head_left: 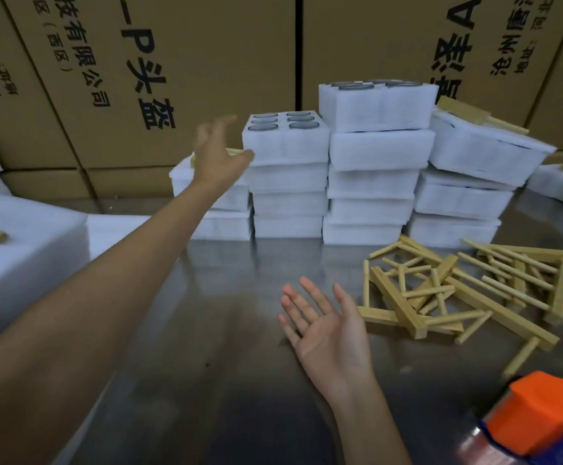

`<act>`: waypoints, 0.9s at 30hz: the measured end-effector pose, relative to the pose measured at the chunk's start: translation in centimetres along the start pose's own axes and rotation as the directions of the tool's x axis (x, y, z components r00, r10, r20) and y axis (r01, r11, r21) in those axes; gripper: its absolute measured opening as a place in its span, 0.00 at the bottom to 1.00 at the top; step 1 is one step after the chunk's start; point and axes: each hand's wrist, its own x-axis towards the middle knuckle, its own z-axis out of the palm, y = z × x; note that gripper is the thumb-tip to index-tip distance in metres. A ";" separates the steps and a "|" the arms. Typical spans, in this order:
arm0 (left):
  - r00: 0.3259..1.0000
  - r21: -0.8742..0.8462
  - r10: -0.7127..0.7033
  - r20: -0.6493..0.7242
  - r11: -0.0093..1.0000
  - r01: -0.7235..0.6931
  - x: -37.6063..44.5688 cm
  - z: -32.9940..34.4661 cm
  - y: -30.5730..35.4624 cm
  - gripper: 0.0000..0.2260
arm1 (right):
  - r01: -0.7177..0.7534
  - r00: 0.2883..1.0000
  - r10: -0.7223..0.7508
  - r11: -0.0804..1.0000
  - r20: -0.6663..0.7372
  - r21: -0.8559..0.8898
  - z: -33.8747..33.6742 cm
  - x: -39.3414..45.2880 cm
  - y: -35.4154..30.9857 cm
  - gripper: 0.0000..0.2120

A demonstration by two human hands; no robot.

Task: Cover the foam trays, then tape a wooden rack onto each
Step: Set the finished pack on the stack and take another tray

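The left hand (218, 156) reached, fingers spread, beside the top foam tray (285, 137) of the far stacks; the right hand (323, 327) hovered, fingers apart, left of the wooden racks (467, 290) piled on the table (223, 330)

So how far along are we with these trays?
Done: one white foam tray at far right already carries a wooden rack. In hand: nothing yet; the left hand reaches, open, for an uncovered six-hole foam tray, and the right hand hangs empty. Left: the stacked trays, the loose pile of wooden racks, the orange tape dispenser untouched.
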 end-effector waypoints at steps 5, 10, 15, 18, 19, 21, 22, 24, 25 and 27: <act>0.955 0.285 -0.027 0.296 0.957 -0.062 1.7 2.0 2.8 0.32 | 0.010 1.000 -0.011 1.000 -0.016 -0.020 -0.1 0.1 -0.1 0.22; 0.991 0.203 0.036 0.128 0.977 -0.062 1.6 1.6 3.1 0.24 | 0.011 1.000 -0.012 0.999 -0.021 -0.031 -0.4 0.3 -0.2 0.21; 0.985 0.048 0.124 -0.120 0.992 -0.119 -2.9 -0.1 3.7 0.18 | 0.038 0.999 -0.040 0.997 -0.020 -0.066 -0.3 0.2 -0.1 0.21; 0.973 -0.061 0.106 -0.207 0.991 -0.121 -7.0 -1.9 4.4 0.16 | 0.052 0.998 -0.054 0.996 -0.021 -0.078 -0.3 0.1 -0.1 0.21; 0.973 -0.083 0.095 -0.212 0.990 -0.115 -8.5 -2.5 4.6 0.16 | 0.059 0.998 -0.061 0.995 -0.023 -0.083 -0.2 0.0 -0.1 0.21; 0.976 -0.117 0.084 -0.202 0.987 -0.109 -11.6 -3.6 4.7 0.16 | 0.076 0.996 -0.080 0.992 -0.035 -0.101 0.1 -0.2 0.0 0.21; 0.977 -0.128 0.083 -0.197 0.986 -0.109 -13.0 -4.0 4.8 0.16 | 0.087 0.995 -0.092 0.990 -0.042 -0.114 0.3 -0.4 -0.1 0.22; 0.979 -0.137 0.080 -0.190 0.985 -0.107 -15.7 -4.7 4.6 0.17 | 0.111 0.992 -0.119 0.985 -0.053 -0.136 0.6 -0.8 -0.2 0.22; 0.978 -0.135 0.082 -0.191 0.985 -0.109 -17.1 -4.9 4.5 0.16 | 0.125 0.989 -0.134 0.981 -0.055 -0.146 0.8 -1.1 -0.2 0.22; 0.977 -0.128 0.082 -0.199 0.986 -0.109 -19.9 -5.1 4.1 0.16 | 0.160 0.983 -0.172 0.975 -0.071 -0.156 1.0 -1.9 -0.2 0.22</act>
